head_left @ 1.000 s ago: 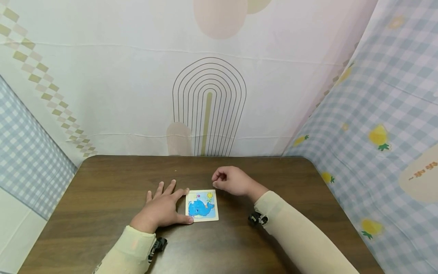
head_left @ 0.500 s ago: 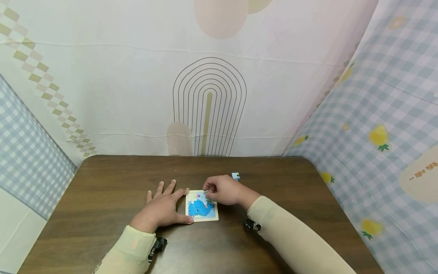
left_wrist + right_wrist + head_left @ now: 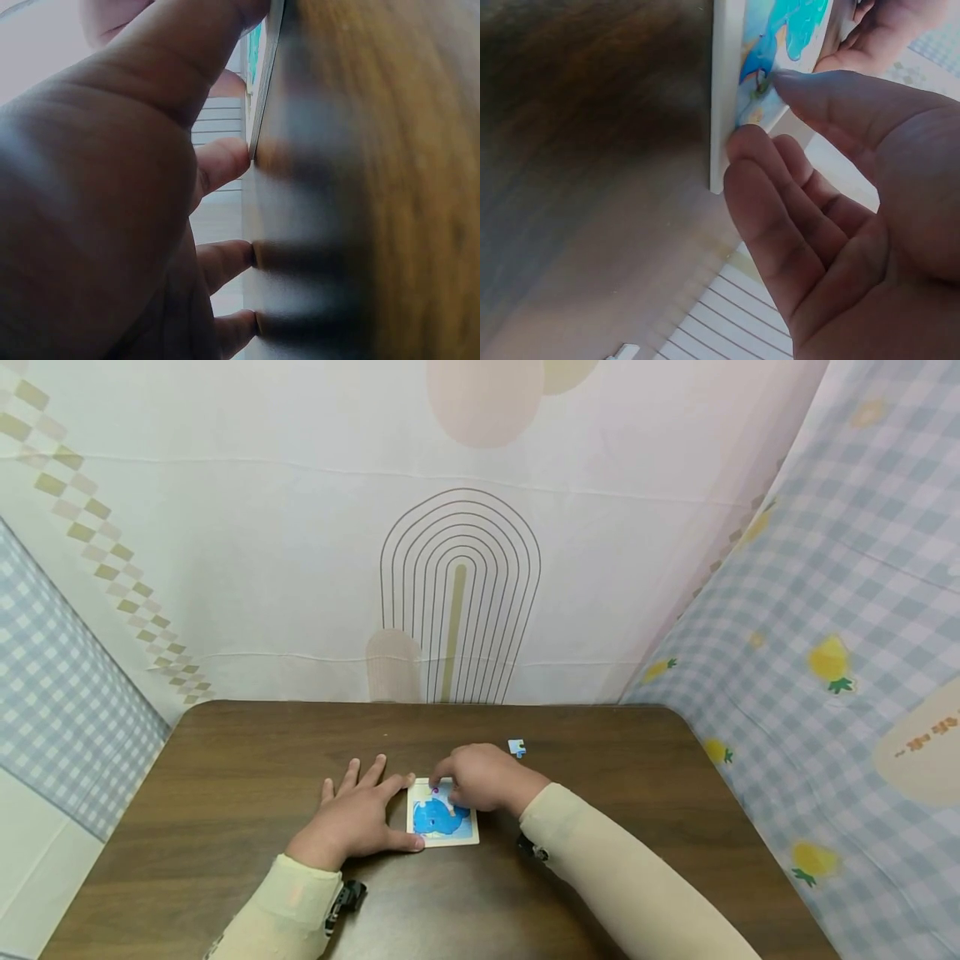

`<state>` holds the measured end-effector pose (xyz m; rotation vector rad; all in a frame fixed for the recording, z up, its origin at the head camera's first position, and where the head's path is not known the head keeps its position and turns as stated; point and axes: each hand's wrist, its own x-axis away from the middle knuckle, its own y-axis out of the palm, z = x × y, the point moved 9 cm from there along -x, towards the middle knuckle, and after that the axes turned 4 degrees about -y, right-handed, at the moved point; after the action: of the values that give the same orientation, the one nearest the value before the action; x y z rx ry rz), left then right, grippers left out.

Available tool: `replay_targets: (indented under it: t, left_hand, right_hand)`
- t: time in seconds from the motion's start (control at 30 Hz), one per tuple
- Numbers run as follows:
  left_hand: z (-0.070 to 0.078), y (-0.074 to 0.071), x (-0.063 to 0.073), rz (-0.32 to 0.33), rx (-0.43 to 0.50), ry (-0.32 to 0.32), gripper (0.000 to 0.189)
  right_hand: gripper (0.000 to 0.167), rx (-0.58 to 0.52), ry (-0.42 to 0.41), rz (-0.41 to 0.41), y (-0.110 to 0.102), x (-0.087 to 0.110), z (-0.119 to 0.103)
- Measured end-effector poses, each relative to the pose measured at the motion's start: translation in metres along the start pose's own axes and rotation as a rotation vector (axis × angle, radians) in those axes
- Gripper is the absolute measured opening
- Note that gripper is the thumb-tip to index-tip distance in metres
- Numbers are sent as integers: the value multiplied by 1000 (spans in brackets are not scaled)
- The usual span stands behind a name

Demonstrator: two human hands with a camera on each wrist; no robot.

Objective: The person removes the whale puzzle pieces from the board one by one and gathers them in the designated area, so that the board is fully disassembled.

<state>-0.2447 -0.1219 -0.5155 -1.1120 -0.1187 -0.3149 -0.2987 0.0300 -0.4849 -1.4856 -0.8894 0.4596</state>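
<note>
A square whale puzzle [image 3: 438,817] with a pale frame lies flat on the table. My left hand [image 3: 352,818] is spread along its left side, with the thumb at the lower left corner and the index fingertip at the upper left corner. Over the puzzle's upper right part is my right hand [image 3: 483,777]. In the right wrist view its thumb [image 3: 825,97] touches the picture, while the other fingers lie near the frame's edge. I see nothing held between them. A loose puzzle piece [image 3: 517,747], light blue and white, lies beyond the right hand.
The brown wooden table [image 3: 247,752] ends at a patterned cloth wall [image 3: 300,568] behind. A checked cloth [image 3: 787,652] hangs along the right side, and another checked cloth [image 3: 60,677] is on the left.
My right hand has moved left and down from the spot of the loose piece onto the puzzle, uncovering that piece. Its index finger now reaches further left. The left hand stays put.
</note>
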Motion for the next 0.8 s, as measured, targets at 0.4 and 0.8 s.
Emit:
replay_targets:
  t: [0.4, 0.8]
  left_hand:
    - [-1, 2, 0, -8, 4, -5, 111]
    - [0, 0, 1, -4, 6, -2, 109]
  right_hand:
    - [33, 60, 16, -35, 0, -2, -10]
    - [24, 31, 68, -63, -3, -8, -12]
